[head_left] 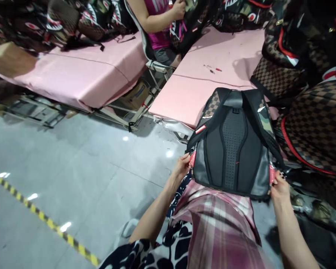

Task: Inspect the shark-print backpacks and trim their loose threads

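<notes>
Pinching a red tab (193, 159), the left hand (183, 165) holds the near left side of the backpack (234, 149), straps up, its far end over the pink counter (182, 93); the right hand's (280, 186) grip pinches the near right side, beside a checkered bag (322, 123).

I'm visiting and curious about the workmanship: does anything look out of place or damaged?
Yes, one small thing: a tiny reddish fleck on the back panel of the padded black backpack. It looks odd against the plain black around it, but is too small to identify.
</notes>
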Available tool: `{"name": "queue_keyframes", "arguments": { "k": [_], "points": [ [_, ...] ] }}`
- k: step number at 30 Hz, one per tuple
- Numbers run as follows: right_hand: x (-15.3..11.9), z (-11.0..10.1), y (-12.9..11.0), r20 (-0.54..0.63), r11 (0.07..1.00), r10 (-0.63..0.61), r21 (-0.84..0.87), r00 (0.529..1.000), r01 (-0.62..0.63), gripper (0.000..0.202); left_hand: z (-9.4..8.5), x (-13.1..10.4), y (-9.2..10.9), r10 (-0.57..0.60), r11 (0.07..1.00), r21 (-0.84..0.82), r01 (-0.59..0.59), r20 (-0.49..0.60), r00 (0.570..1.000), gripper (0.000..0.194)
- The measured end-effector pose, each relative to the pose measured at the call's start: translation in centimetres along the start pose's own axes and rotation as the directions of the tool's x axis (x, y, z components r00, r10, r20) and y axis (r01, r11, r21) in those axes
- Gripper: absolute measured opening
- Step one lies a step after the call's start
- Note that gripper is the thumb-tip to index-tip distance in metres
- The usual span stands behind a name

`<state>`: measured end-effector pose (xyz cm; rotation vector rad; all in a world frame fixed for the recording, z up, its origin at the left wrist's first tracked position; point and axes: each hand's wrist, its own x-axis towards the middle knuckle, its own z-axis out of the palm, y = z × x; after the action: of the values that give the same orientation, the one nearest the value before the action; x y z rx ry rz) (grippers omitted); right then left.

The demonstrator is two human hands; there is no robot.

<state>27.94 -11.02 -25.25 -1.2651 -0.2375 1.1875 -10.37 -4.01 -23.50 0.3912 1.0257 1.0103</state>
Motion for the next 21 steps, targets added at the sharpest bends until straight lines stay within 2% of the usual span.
{"name": "queue_keyframes", "arguments": {
  "k": [4,10,12,14,15,16,17,19,21],
  "points": [
    [-0.7,-0.1,-0.3,-0.038,0.999,0.002,-0.046,0.999,-0.004,0.052,-0.4,-0.1,-0.1,0.004,0.998,-0.062,-0.003,0.026,1.000,0.023],
    [-1.6,0.8,-1.1,-0.049,0.996,-0.005,-0.087,0.999,0.001,0.056,-0.7,-0.2,0.6,0.022,0.999,-0.037,-0.020,0.071,0.997,0.033],
    [-1.9,1.1,-1.4,-0.046,0.995,-0.013,-0.097,0.999,0.008,0.055,-1.2,-0.3,1.1,0.056,0.998,0.023,-0.059,0.098,0.994,0.043],
    [-2.2,1.3,-1.6,-0.049,0.994,-0.021,-0.107,0.999,0.015,0.054,-2.1,-0.3,2.1,0.152,0.960,0.211,-0.185,0.166,0.974,0.051],
    [-2.3,1.3,-1.7,-0.052,0.994,-0.024,-0.111,0.998,0.018,0.053,-2.5,-0.3,2.8,0.213,0.895,0.346,-0.283,0.226,0.950,0.052],
    [-2.3,1.3,-1.8,-0.057,0.993,-0.026,-0.115,0.998,0.019,0.052,-2.8,-0.3,3.6,0.262,0.783,0.485,-0.390,0.310,0.914,0.051],
    [-2.3,1.2,-1.8,-0.062,0.993,-0.026,-0.118,0.998,0.019,0.053,-2.9,-0.2,4.5,0.286,0.634,0.600,-0.488,0.404,0.869,0.047],
    [-2.3,1.1,-1.8,-0.070,0.992,-0.021,-0.126,0.997,0.012,0.053,-2.4,0.2,6.5,0.261,0.309,0.718,-0.624,0.567,0.781,0.033],
    [-2.2,1.1,-1.9,-0.076,0.990,-0.012,-0.138,0.997,0.001,0.052,-0.7,0.6,8.3,0.159,-0.006,0.698,-0.716,0.707,0.689,0.024]
  ]
}}
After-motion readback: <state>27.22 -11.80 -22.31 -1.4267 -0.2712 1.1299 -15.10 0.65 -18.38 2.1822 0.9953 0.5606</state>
